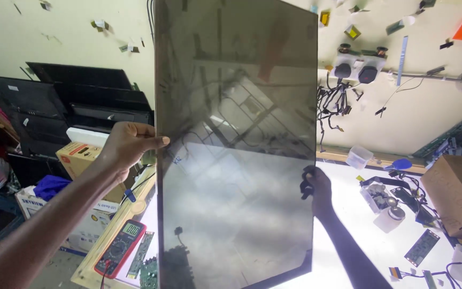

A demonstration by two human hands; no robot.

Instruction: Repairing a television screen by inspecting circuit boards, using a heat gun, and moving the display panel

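Panel (236, 144) stands upright at centre, above the lit table (348, 214). Left hand (126, 144) on its left edge; right hand (316, 187) on its right edge. Multimeter (120, 247) lies lower left, beside what appears to be a circuit board (141, 261). Cardboard box (458, 195) sits far right.

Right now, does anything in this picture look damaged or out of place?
The dark translucent panel is held upright between the left hand and right hand, and its lower right corner looks cut off at an angle. No cracks show. Small parts and a circuit board lie scattered on the lit worktable.
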